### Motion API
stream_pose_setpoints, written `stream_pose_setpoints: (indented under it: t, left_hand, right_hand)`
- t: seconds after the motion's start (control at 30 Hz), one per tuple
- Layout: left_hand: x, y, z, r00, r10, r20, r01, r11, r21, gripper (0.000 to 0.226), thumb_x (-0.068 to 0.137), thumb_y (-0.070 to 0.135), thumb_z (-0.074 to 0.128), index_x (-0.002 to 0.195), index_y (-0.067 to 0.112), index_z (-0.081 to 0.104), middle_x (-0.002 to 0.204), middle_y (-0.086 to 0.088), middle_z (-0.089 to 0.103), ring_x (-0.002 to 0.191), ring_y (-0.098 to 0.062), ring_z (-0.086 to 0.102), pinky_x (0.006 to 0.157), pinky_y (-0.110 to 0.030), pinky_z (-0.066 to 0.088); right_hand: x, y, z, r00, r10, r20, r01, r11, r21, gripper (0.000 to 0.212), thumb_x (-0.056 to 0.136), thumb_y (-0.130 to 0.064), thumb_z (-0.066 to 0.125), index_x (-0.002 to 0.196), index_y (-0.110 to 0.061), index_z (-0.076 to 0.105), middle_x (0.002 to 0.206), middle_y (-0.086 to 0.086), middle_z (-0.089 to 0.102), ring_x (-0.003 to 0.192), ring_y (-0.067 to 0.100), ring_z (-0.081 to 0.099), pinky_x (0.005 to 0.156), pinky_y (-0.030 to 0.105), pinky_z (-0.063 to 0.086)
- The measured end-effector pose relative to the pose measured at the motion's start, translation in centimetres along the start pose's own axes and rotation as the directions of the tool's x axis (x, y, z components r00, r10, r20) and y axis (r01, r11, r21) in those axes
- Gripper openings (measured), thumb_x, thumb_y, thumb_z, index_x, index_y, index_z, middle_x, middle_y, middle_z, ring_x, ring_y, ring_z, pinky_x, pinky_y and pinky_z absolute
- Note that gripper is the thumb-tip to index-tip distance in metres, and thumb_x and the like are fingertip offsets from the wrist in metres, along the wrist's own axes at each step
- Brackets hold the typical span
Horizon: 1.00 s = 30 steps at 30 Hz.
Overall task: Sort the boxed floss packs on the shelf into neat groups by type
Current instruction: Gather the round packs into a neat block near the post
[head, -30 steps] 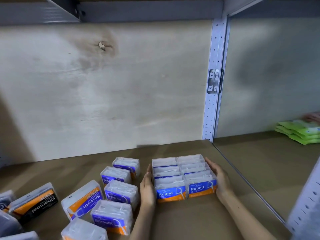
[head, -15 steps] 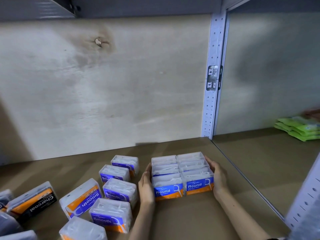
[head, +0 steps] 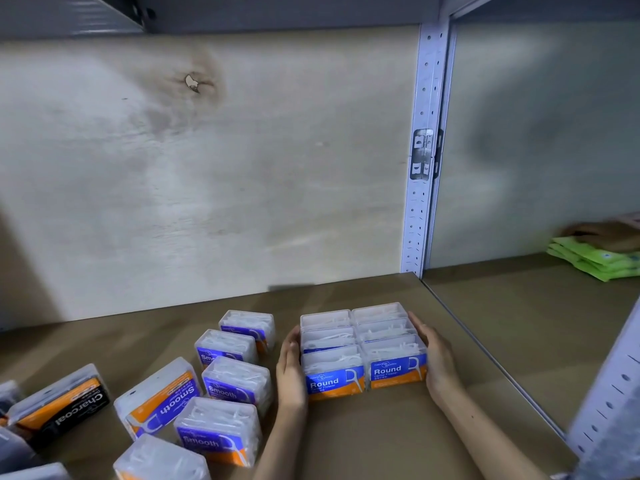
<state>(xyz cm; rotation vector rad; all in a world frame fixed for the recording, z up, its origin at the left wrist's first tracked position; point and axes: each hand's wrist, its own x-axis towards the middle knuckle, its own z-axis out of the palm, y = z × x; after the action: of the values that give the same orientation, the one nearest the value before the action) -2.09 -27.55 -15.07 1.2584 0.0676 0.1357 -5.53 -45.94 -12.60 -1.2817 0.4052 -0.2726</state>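
Note:
Several clear "Round" floss boxes [head: 363, 344] stand packed in a tidy two-column block on the brown shelf [head: 381, 441]. My left hand [head: 290, 368] presses flat against the block's left side. My right hand [head: 434, 358] presses against its right side, fingers straight. Left of the block stand several "Smooth" boxes [head: 235, 379] in a loose row, and one Smooth box [head: 159, 396] lies flat and turned sideways. A black "Charcoal" box [head: 65, 407] lies flat at the far left.
A perforated metal upright [head: 424, 150] divides this bay from the right one, where green packets [head: 595, 258] are stacked with another person's hand on them. A plywood back wall [head: 207, 185] rises behind. More boxes are cut off at the lower left edge.
The view has shifted slightly. Both hands stay pressed on the sides of the Round block, which has hardly moved. A hand has appeared on the green packets at right.

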Motion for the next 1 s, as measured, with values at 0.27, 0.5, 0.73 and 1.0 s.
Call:
stream_pose_setpoints:
  t: [0.27, 0.5, 0.73, 1.0]
  left_hand:
    - [0.2, -0.2, 0.1, 0.999, -0.035, -0.009, 0.034, 0.999, -0.042, 0.037, 0.101, 0.007, 0.031, 0.135, -0.002, 0.043, 0.119, -0.008, 0.052, 0.092, -0.017, 0.058, 0.06, -0.005, 0.052]
    - [0.0, 0.2, 0.4, 0.999, -0.022, -0.047, 0.02, 0.999, -0.036, 0.031, 0.1, 0.004, 0.031, 0.126, 0.001, 0.048, 0.1, -0.003, 0.059, 0.089, -0.017, 0.057, 0.056, -0.004, 0.051]
    - [-0.2, 0.5, 0.6, 0.998, 0.017, -0.062, -0.017, 1.0, -0.006, 0.022, 0.099, 0.001, 0.029, 0.107, 0.006, 0.049, 0.088, 0.004, 0.058, 0.079, -0.007, 0.055, 0.052, -0.001, 0.049]
    - [0.0, 0.4, 0.5, 0.998, 0.023, -0.056, -0.022, 1.0, 0.014, 0.022, 0.099, 0.001, 0.03, 0.108, 0.008, 0.049, 0.092, -0.001, 0.058, 0.082, -0.01, 0.056, 0.059, -0.007, 0.051]
  right_hand:
    - [0.3, 0.1, -0.1, 1.0, 0.014, -0.01, -0.014, 1.0, -0.001, 0.036, 0.1, -0.024, 0.032, 0.127, -0.012, 0.053, 0.097, 0.005, 0.062, 0.073, 0.012, 0.062, 0.046, 0.013, 0.053]
    - [0.5, 0.2, 0.1, 1.0, 0.003, -0.027, -0.003, 1.0, 0.027, 0.026, 0.099, -0.025, 0.033, 0.107, -0.02, 0.058, 0.096, 0.007, 0.064, 0.072, 0.015, 0.063, 0.046, 0.016, 0.054]
    - [0.8, 0.9, 0.2, 0.993, -0.037, -0.111, 0.037, 0.999, -0.002, 0.029, 0.1, -0.024, 0.034, 0.109, -0.018, 0.061, 0.096, 0.007, 0.065, 0.071, 0.014, 0.064, 0.044, 0.015, 0.054]
    - [0.9, 0.8, 0.0, 0.993, -0.051, -0.103, 0.05, 0.999, -0.01, 0.029, 0.099, -0.021, 0.032, 0.106, -0.018, 0.061, 0.094, 0.006, 0.065, 0.072, 0.014, 0.063, 0.044, 0.016, 0.053]
